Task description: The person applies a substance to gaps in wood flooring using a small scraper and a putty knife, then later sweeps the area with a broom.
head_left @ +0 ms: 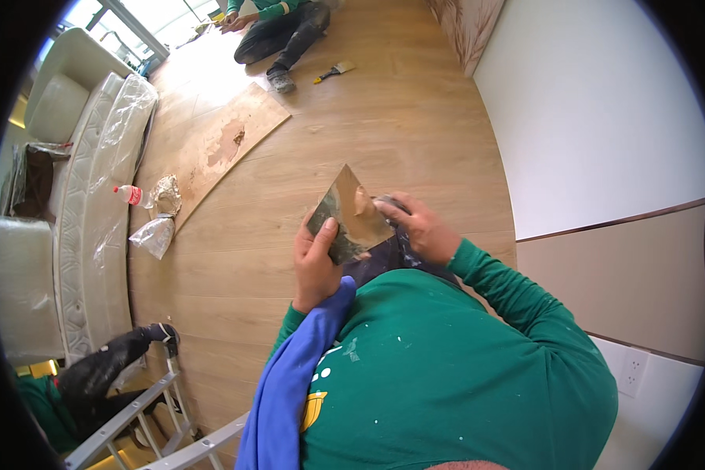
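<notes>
My left hand (315, 262) grips a square metal plate (348, 215) smeared with tan putty, thumb on its lower edge. My right hand (419, 229) holds a dark-handled putty knife (393, 208) against the plate's right side. Both hands are close to my chest, above the wooden floor (384, 125). A blue cloth (286, 384) hangs over my green sleeve.
A loose wooden board (225, 145) with putty stains lies on the floor, with a plastic bottle (129, 194) and crumpled bags (158, 223) beside it. Another person (282, 31) sits at the far end near a brush (334, 72). A ladder (145, 423), wrapped sofa (94, 204) and white wall (587, 117) surround me.
</notes>
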A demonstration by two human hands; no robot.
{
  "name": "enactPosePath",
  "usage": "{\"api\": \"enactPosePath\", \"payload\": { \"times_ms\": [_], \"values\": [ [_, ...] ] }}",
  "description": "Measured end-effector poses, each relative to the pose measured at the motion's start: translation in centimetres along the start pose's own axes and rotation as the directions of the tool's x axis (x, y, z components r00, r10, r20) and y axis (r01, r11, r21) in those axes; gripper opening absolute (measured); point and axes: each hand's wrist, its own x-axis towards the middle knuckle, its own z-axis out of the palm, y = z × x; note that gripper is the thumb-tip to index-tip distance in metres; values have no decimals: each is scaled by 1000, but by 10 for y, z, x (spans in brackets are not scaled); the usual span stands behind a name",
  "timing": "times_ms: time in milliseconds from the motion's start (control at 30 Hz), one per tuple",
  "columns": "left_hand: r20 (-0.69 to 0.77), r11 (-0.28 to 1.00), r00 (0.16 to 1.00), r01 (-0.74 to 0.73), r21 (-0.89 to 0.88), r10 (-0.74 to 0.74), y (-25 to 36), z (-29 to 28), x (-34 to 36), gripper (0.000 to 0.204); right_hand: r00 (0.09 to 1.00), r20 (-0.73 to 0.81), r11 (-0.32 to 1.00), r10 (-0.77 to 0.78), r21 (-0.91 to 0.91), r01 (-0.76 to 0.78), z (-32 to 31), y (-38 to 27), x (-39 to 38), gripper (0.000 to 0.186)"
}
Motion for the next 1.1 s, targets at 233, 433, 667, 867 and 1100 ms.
{"api": "enactPosePath", "payload": {
  "times_ms": [233, 433, 667, 867, 1100],
  "values": [
    [460, 539, 768, -641, 547, 446, -20, -41, 35, 41, 689, 480, -194, 543, 870, -453, -12, 1, -3, 42],
    [721, 228, 652, -757, 612, 232, -33, -58, 50, 54, 808, 450, -375, 380, 874, -310, -5, 6, 15, 38],
    [346, 577, 932, -344, 741, 112, -9, -90, 62, 43, 846, 140, -39, 515, 989, -141, -12, -9, 23, 53],
    [-72, 945, 947, 303, -121, -313, -21, -86, 61, 26, 971, -227, 970, -79, 206, 127, 4, -3, 39, 77],
    [0, 986, 997, 71, 148, -71, -16, -33, 58, 26, 993, -95, 997, 72, -28, -75, 28, 36, -5, 75]
  ]
}}
